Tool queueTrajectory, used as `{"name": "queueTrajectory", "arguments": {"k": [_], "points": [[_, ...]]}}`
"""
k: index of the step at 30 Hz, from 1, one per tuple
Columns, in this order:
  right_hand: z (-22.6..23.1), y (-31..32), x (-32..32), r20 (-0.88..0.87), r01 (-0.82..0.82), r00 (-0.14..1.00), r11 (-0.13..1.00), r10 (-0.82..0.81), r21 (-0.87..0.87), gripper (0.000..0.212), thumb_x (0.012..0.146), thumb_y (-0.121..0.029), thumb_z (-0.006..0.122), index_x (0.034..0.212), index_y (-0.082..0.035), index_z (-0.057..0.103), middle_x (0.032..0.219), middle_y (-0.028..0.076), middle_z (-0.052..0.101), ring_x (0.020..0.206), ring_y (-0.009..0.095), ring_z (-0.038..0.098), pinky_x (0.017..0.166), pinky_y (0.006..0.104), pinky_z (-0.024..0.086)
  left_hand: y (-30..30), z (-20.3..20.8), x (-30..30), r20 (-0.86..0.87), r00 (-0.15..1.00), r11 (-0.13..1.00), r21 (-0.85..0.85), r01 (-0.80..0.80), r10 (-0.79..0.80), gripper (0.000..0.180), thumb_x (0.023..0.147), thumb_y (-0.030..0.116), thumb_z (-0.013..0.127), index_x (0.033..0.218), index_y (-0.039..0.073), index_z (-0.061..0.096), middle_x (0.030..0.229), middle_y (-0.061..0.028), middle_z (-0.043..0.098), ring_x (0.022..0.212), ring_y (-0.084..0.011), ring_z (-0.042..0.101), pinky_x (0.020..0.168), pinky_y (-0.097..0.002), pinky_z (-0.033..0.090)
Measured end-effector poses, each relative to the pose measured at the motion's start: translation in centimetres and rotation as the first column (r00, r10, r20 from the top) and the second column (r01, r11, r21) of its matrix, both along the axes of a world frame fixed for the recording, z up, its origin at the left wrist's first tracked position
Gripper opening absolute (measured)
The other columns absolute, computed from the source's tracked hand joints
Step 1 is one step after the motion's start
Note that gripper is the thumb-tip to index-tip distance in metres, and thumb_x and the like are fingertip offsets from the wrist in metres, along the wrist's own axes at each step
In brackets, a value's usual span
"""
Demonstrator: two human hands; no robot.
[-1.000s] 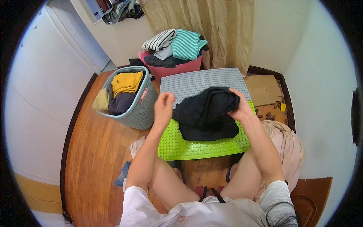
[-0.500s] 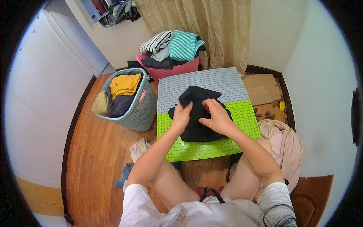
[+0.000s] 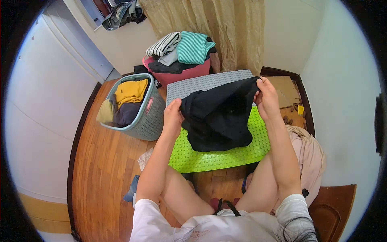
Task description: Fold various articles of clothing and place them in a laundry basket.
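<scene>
A black cloth garment is stretched between my two hands above a studded table top, grey on its far part and green on the near part. My left hand pinches the garment's left edge. At its upper right corner, my right hand grips the fabric between thumb and fingers. The lower part of the garment lies on the green studs in loose folds. What kind of garment it is cannot be made out.
Left of the table stands a blue-grey laundry basket with yellow and dark clothes. Behind it, a pink tub is piled with clothes, among them a teal striped one. A pale pink cloth is heaped at the right; cardboard lies beyond.
My hands have moved apart, the right one up and to the right, the left one outward. The black garment, bunched before, is now spread wide between them.
</scene>
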State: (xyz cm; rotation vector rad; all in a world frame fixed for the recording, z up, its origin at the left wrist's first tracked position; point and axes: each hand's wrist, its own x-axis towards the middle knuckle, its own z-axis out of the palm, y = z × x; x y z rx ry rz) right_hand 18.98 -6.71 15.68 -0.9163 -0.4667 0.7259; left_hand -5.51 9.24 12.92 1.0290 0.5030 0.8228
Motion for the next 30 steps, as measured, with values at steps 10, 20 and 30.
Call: {"name": "queueTrajectory", "arguments": {"k": [10, 20, 30], "points": [[0.9, -0.2, -4.9, 0.396, -0.270, 0.854, 0.938, 0.338, -0.218, 0.014, 0.082, -0.013, 0.062, 0.095, -0.007, 0.059, 0.068, -0.006, 0.051, 0.058, 0.002, 0.047, 0.052, 0.0178, 0.040, -5.1, 1.9, 2.0, -0.256, 0.898, 0.551, 0.834, 0.018, 0.358, 0.054, 0.075, 0.017, 0.068, 0.118, 0.002, 0.041, 0.112, -0.0143, 0.051, 0.105, -0.0250, 0.050, 0.094, -0.0364, 0.037], [-1.8, 0.2, -10.3, 0.898, 0.097, 0.370, 0.952, 0.237, -0.291, 0.058, 0.064, -0.019, 0.073, 0.110, -0.002, 0.041, 0.095, 0.014, 0.050, 0.086, 0.029, 0.053, 0.077, 0.0371, 0.045, -4.9, 2.7, 2.7, -0.236, 0.914, 0.714, 0.695, -0.079, 0.331, 0.012, 0.079, 0.010, 0.063, 0.077, -0.001, 0.058, 0.065, -0.0071, 0.058, 0.060, -0.0113, 0.054, 0.057, -0.0264, 0.044], [12.5, 2.1, -11.2, 0.933, 0.268, 0.254, 0.946, -0.254, 0.185, 0.072, 0.066, -0.018, 0.070, 0.123, 0.003, 0.032, 0.110, 0.024, 0.046, 0.104, 0.038, 0.047, 0.086, 0.0424, 0.042, -4.0, 18.7, 6.4, 0.111, 0.918, 0.490, 0.818, -0.301, 0.380, 0.018, 0.078, 0.013, 0.063, 0.072, -0.003, 0.057, 0.060, -0.0056, 0.056, 0.058, -0.0091, 0.050, 0.054, -0.0265, 0.040]]}}
